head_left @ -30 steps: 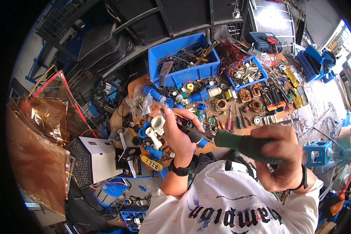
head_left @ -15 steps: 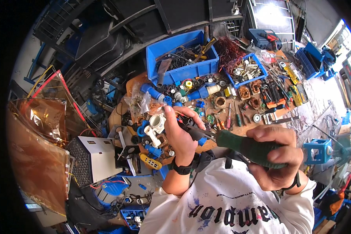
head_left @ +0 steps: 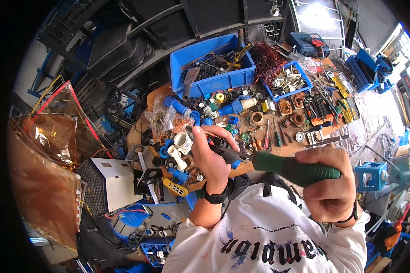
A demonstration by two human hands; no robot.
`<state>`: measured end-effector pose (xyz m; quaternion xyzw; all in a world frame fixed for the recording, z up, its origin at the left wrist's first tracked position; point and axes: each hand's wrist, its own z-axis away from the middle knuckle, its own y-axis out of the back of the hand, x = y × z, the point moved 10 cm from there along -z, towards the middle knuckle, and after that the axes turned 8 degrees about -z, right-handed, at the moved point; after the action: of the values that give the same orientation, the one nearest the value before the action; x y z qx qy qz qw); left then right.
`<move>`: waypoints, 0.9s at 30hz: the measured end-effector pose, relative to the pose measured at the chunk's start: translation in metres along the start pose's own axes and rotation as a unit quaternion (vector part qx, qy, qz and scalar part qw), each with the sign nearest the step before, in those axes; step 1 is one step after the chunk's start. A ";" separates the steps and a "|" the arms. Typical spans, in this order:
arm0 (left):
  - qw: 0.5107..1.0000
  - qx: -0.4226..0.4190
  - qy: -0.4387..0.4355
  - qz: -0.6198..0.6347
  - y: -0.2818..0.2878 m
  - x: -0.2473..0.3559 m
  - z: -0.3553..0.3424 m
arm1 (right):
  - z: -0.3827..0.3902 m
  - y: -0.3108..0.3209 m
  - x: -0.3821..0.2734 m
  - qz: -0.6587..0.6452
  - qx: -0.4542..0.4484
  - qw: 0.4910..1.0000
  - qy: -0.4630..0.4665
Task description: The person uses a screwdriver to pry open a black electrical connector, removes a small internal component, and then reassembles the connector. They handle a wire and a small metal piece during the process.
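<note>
Clock directions are read from the left grip (head_left: pixel 210 159) as the centre.

The crowded wooden worktop (head_left: pixel 247 170) is the largest thing, sweeping from nine o'clock over twelve to about three, with loose fittings, tools and plastic bags lying on it. A white cabinet (head_left: pixel 116 183) with a dark speckled side stands between eight and nine o'clock. The deep blue bin (head_left: pixel 221 84) sits at twelve, filled with dark cables and a yellow-handled tool. At one o'clock lies a dark red tangle of wire (head_left: pixel 266 62), touching the shallow blue tray (head_left: pixel 292 93), which holds metal pieces.

The right grip (head_left: pixel 330 191), between three and four o'clock, is wrapped around the screwdriver (head_left: pixel 278 164). Its thick green handle lies at three o'clock, and its shaft points back toward nine. The left grip is curled around a dark piece (head_left: pixel 230 156), held up above the worktop; whether the shaft's tip touches it is hard to tell.

Smaller still, a yellow socket strip (head_left: pixel 175 187) lies near eight o'clock, and a short white pipe (head_left: pixel 177 157) at nine.
</note>
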<state>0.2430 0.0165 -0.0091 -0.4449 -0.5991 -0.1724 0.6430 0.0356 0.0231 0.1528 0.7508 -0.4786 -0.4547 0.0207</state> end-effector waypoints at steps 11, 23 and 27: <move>1.000 0.003 0.004 0.011 0.002 -0.002 0.002 | 0.020 0.005 0.021 -0.021 0.068 0.991 -0.111; 1.000 -0.020 -0.006 0.003 -0.005 -0.004 0.001 | 0.023 0.003 0.028 -0.174 0.102 0.973 -0.114; 1.000 0.001 0.009 0.011 0.000 -0.003 -0.003 | 0.019 0.005 0.022 0.056 0.050 0.986 -0.150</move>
<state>0.2443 0.0133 -0.0118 -0.4490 -0.5884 -0.1688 0.6509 0.0214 0.0120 0.1291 0.6466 -0.5394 -0.5357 -0.0632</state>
